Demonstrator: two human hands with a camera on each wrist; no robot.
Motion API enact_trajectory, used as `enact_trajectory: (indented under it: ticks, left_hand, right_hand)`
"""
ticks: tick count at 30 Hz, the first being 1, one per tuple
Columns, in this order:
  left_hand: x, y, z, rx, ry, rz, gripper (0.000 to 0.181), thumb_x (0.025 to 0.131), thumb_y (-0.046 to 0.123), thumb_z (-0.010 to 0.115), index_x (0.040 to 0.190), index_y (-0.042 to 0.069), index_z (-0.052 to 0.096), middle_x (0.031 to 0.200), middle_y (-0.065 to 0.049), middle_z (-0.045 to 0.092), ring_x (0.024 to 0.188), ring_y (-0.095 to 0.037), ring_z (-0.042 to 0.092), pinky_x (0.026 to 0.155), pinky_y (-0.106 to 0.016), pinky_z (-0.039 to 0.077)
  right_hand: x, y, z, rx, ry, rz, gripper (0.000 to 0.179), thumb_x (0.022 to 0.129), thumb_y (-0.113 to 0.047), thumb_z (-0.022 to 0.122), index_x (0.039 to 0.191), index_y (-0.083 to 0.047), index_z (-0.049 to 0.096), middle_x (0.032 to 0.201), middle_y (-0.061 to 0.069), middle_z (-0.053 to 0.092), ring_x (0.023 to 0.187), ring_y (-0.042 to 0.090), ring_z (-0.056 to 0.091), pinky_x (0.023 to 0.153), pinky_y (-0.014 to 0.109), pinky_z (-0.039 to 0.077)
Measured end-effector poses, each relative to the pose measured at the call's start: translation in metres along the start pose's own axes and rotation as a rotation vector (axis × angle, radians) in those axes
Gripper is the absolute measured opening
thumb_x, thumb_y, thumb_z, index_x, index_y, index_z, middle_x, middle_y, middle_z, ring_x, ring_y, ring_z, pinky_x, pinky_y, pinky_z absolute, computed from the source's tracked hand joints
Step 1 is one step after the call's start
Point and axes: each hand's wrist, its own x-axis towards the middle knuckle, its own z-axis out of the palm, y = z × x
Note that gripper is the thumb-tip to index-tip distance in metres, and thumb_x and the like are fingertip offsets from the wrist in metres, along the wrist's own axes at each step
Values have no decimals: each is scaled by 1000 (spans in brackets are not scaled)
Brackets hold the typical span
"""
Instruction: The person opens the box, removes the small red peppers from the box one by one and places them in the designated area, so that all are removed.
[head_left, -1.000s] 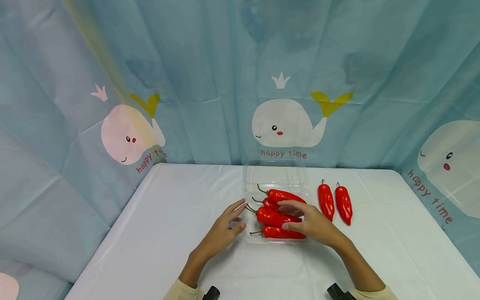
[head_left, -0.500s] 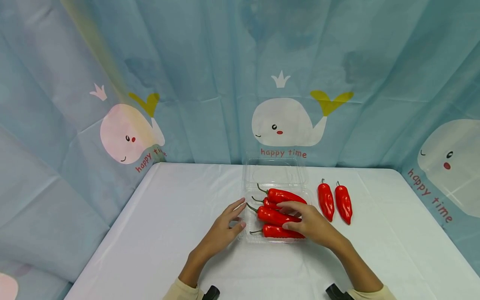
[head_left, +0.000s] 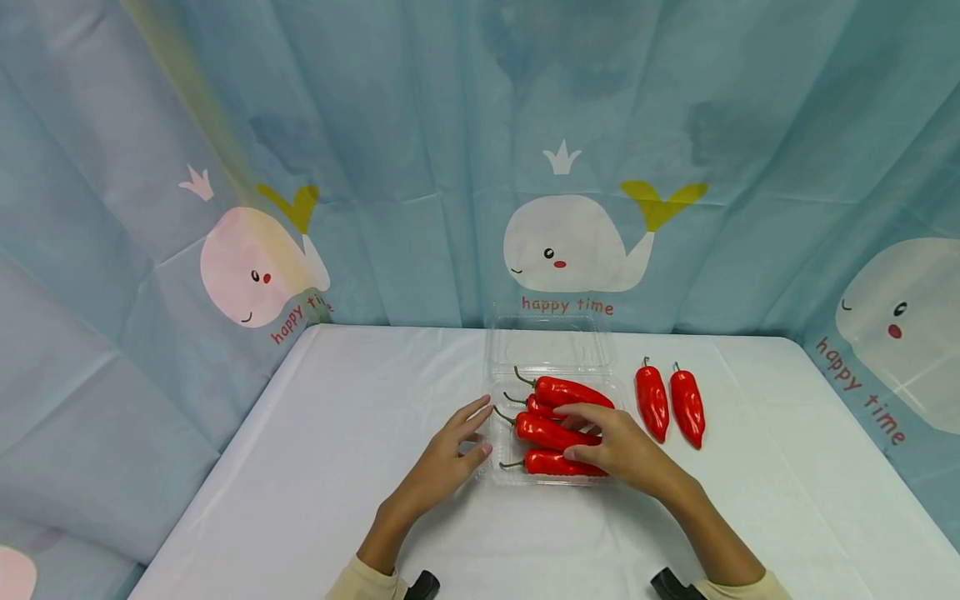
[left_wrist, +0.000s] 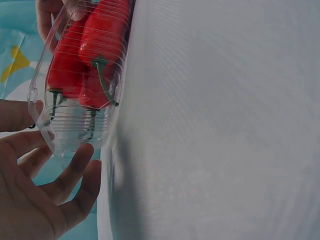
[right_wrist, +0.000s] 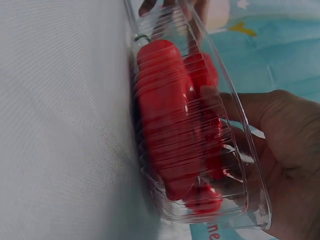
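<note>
Several red chili peppers lie in a clear plastic clamshell container (head_left: 551, 483), stems to the left. My right hand (head_left: 618, 446) reaches in from the right and holds the tip end of one chili pepper (head_left: 546, 431), thumb on its near side. A nearer chili pepper (head_left: 555, 462) lies below it, its tip partly hidden by that hand. Behind are another chili pepper (head_left: 566, 392) and one mostly covered. At the container's left end, my left hand (head_left: 446, 462) has its fingers spread loosely at the rim; the left wrist view shows the ribbed wall (left_wrist: 82, 122) between thumb and fingers.
The container's lid (head_left: 551, 346) is folded back towards the curtain (head_left: 420, 167). Two more chili peppers, a left one (head_left: 652, 404) and a right one (head_left: 687, 408), lie on the white table (head_left: 337, 450) to the right of the container.
The gripped chili pepper and my right hand have shifted very slightly, and the pepper's stem has settled a little. My left hand stays at the container's left end.
</note>
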Motion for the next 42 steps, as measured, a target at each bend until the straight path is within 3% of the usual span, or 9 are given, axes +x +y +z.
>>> enact_trajectory:
  ticks: [8, 20, 26, 32, 42]
  left_hand:
    - [0, -1, 0, -2, 2, -6, 58, 106, 12, 60, 162, 6, 44, 172, -4, 33, 126, -34, 65, 98, -54, 58]
    - [0, -2, 1, -4, -1, -6, 58, 106, 12, 60, 162, 8, 43, 172, -4, 33, 126, -34, 65, 99, -54, 58]
    - [0, -1, 0, -10, -3, -7, 58, 107, 13, 60, 162, 10, 44, 173, -4, 33, 126, -34, 65, 99, -54, 57]
    - [1, -1, 1, -2, -4, -17, 58, 107, 13, 60, 163, 10, 43, 173, -4, 33, 127, -33, 64, 100, -53, 57]
    - [1, -3, 1, 12, -3, -7, 59, 106, 12, 60, 162, 9, 43, 173, -4, 33, 126, -32, 65, 99, -52, 57]
  right_hand:
    - [0, -1, -1, -12, 10, 13, 52, 89, -18, 86, 139, -14, 69, 119, 1, 75, 109, 23, 69, 85, 32, 62]
    - [-2, -3, -7, 38, 36, 38, 53, 88, -22, 87, 137, -17, 70, 118, 2, 75, 103, 22, 68, 78, 26, 61]
    - [-3, -4, -11, 74, 45, 34, 53, 89, -23, 86, 138, -16, 69, 117, 1, 75, 106, 22, 69, 84, 27, 60]
    - [-6, -6, -19, 120, 76, 55, 54, 88, -22, 85, 139, -14, 68, 118, 5, 74, 105, 23, 69, 83, 27, 61]
    - [-10, -7, -37, 178, 115, 12, 57, 89, -18, 84, 142, -9, 65, 117, 10, 72, 105, 26, 69, 79, 27, 62]
